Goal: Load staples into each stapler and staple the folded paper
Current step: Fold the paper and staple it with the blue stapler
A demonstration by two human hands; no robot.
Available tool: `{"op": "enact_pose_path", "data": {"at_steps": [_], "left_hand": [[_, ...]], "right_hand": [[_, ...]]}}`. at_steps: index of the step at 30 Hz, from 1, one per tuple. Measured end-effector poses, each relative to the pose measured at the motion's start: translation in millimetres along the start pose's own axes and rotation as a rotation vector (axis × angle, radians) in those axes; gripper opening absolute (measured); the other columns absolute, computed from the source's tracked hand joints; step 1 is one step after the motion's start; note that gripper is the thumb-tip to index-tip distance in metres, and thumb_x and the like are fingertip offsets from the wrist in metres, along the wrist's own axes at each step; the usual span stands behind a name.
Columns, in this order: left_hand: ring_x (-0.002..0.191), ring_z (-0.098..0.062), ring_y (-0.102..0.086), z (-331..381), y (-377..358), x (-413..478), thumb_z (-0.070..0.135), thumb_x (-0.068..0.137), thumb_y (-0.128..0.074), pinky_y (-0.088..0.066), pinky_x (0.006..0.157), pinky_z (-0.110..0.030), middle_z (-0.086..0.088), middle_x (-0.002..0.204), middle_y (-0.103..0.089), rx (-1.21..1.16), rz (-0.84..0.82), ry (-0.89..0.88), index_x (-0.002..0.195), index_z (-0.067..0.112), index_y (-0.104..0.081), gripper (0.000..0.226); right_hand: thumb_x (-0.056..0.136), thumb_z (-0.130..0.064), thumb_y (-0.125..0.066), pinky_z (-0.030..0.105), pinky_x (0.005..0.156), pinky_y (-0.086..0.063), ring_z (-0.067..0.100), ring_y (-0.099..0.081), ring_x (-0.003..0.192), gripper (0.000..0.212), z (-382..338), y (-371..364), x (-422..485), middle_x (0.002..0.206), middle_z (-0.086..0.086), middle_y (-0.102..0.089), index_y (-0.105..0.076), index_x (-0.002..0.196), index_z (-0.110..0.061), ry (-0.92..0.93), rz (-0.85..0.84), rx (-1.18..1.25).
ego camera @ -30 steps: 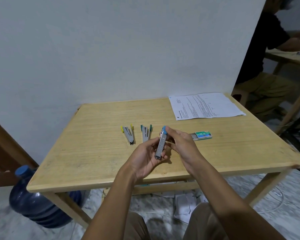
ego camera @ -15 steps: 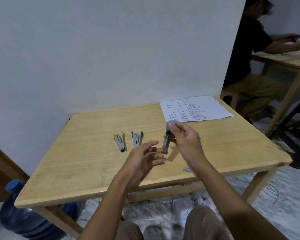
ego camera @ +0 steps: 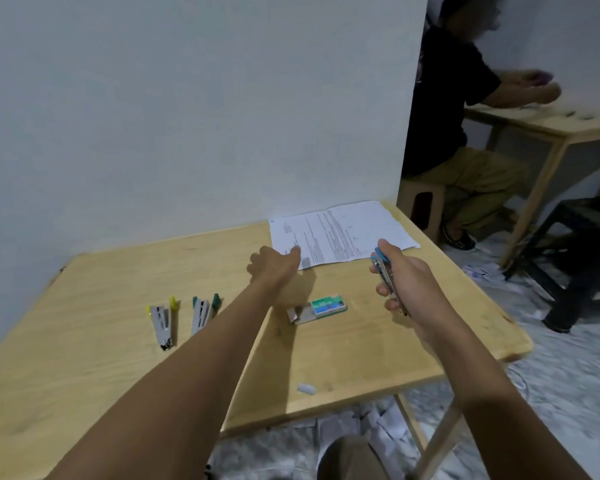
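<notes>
1. Head view: right hand [ego camera: 404, 287] grips the blue stapler [ego camera: 382, 268], held above the table [ego camera: 361, 351] just beside the printed paper [ego camera: 340, 233].
2. Left hand [ego camera: 274, 268] touches the paper's near left corner; whether its fingers are curled cannot be told.
3. Yellow stapler [ego camera: 163, 320] and green stapler [ego camera: 203, 311] lie side by side at left.
4. Staple box [ego camera: 328, 305] sits between the forearms.

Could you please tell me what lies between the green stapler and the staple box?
In the head view, only the left forearm crosses above that stretch, from green stapler to staple box; the table showing beside it is bare.
</notes>
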State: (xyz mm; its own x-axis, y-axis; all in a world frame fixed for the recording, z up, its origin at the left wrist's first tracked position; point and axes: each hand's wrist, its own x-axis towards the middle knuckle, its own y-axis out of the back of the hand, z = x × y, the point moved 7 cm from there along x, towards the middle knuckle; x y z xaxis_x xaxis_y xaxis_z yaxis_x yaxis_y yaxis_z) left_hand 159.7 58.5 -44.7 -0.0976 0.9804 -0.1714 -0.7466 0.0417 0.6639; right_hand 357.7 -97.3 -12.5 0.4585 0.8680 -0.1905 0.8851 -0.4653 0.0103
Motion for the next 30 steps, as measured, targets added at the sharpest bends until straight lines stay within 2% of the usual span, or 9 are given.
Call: {"op": "enact_pose_path", "data": {"at_steps": [4, 8, 11, 15, 17, 21, 24, 27, 30], "left_hand": [[0.131, -0.03, -0.031, 8.4, -19.6, 22.6, 0.072, 0.079, -0.055, -0.032, 0.107, -0.043, -0.012, 0.139, -0.033, 0.157, 0.059, 0.138, 0.135, 0.005, -0.038, 0.089], [0.127, -0.028, -0.031, 11.6, -29.8, 35.1, 0.067, 0.068, -0.072, -0.034, 0.106, -0.04, -0.012, 0.134, -0.032, 0.19, 0.108, 0.211, 0.133, 0.003, -0.033, 0.099], [0.121, -0.029, -0.032, 9.3, -32.7, 46.2, 0.066, 0.056, -0.08, -0.041, 0.103, -0.043, -0.013, 0.129, -0.033, 0.143, 0.078, 0.287, 0.13, 0.005, -0.04, 0.103], [0.12, -0.031, -0.035, 5.0, -30.3, 56.9, 0.056, 0.051, -0.088, -0.047, 0.098, -0.045, -0.014, 0.126, -0.038, 0.109, 0.075, 0.309, 0.122, 0.008, -0.045, 0.096], [0.118, -0.032, -0.041, 2.1, -27.8, 60.2, 0.043, 0.055, -0.088, -0.049, 0.094, -0.045, -0.013, 0.121, -0.047, 0.014, 0.101, 0.268, 0.119, 0.007, -0.047, 0.083], [0.092, -0.027, -0.063, 10.0, -21.1, 54.4, 0.011, 0.08, -0.076, -0.053, 0.064, -0.032, -0.012, 0.106, -0.065, -0.377, 0.003, 0.06, 0.114, -0.002, -0.059, 0.04], [0.098, -0.029, -0.068, 17.6, -8.5, 34.6, 0.005, 0.089, -0.066, -0.058, 0.084, -0.04, -0.017, 0.115, -0.068, -0.683, -0.146, -0.005, 0.11, 0.002, -0.059, 0.022], [0.102, -0.03, -0.068, 26.4, 7.4, 4.7, -0.001, 0.094, -0.055, -0.06, 0.08, -0.037, -0.02, 0.117, -0.068, -1.022, -0.362, -0.037, 0.119, -0.002, -0.057, 0.025], [0.104, -0.028, -0.069, 27.7, 32.3, -23.6, -0.002, 0.095, -0.052, -0.059, 0.082, -0.033, -0.018, 0.118, -0.069, -1.162, -0.446, -0.102, 0.123, -0.001, -0.058, 0.028]], "right_hand": [[0.095, -0.051, -0.053, 0.022, 0.042, -0.032, 0.012, -0.047, 0.056, 0.036, -2.0, 10.5, 17.6, 0.085, -0.001, -0.061, -0.066, 0.092, -0.018, -0.005, 0.012, 0.008], [0.096, -0.05, -0.052, 0.02, 0.04, -0.033, 0.01, -0.048, 0.055, 0.037, -1.9, 14.5, 30.2, 0.082, -0.002, -0.06, -0.067, 0.097, -0.016, -0.003, 0.011, 0.038], [0.096, -0.051, -0.051, 0.02, 0.041, -0.033, 0.01, -0.049, 0.056, 0.041, 2.6, 16.1, 34.1, 0.078, -0.002, -0.059, -0.068, 0.098, -0.014, 0.001, 0.015, 0.052], [0.095, -0.052, -0.052, 0.021, 0.041, -0.032, 0.009, -0.047, 0.049, 0.045, 11.4, 16.5, 33.6, 0.073, 0.0, -0.057, -0.069, 0.094, -0.01, -0.024, 0.031, 0.064], [0.095, -0.053, -0.051, 0.021, 0.04, -0.032, 0.007, -0.044, 0.044, 0.048, 13.6, 17.4, 31.7, 0.07, 0.0, -0.056, -0.069, 0.095, -0.008, -0.035, 0.038, 0.049], [0.093, -0.056, -0.052, 0.019, 0.038, -0.028, 0.007, -0.034, 0.039, 0.053, 14.3, 20.7, 24.2, 0.063, -0.004, -0.048, -0.066, 0.097, -0.006, -0.029, 0.029, 0.025], [0.086, -0.062, -0.059, 0.02, 0.038, -0.027, 0.008, -0.031, 0.041, 0.051, 12.8, 25.1, 16.3, 0.061, -0.006, -0.042, -0.061, 0.088, -0.011, -0.015, 0.066, -0.029], [0.084, -0.059, -0.065, 0.024, 0.047, -0.029, 0.011, -0.032, 0.05, 0.044, 8.6, 24.2, 8.3, 0.062, -0.005, -0.043, -0.057, 0.084, -0.015, -0.015, 0.11, -0.078], [0.086, -0.058, -0.063, 0.025, 0.049, -0.031, 0.01, -0.033, 0.053, 0.041, 7.1, 13.8, 2.2, 0.084, -0.008, -0.065, -0.062, 0.097, -0.019, -0.024, 0.088, -0.055]]}}
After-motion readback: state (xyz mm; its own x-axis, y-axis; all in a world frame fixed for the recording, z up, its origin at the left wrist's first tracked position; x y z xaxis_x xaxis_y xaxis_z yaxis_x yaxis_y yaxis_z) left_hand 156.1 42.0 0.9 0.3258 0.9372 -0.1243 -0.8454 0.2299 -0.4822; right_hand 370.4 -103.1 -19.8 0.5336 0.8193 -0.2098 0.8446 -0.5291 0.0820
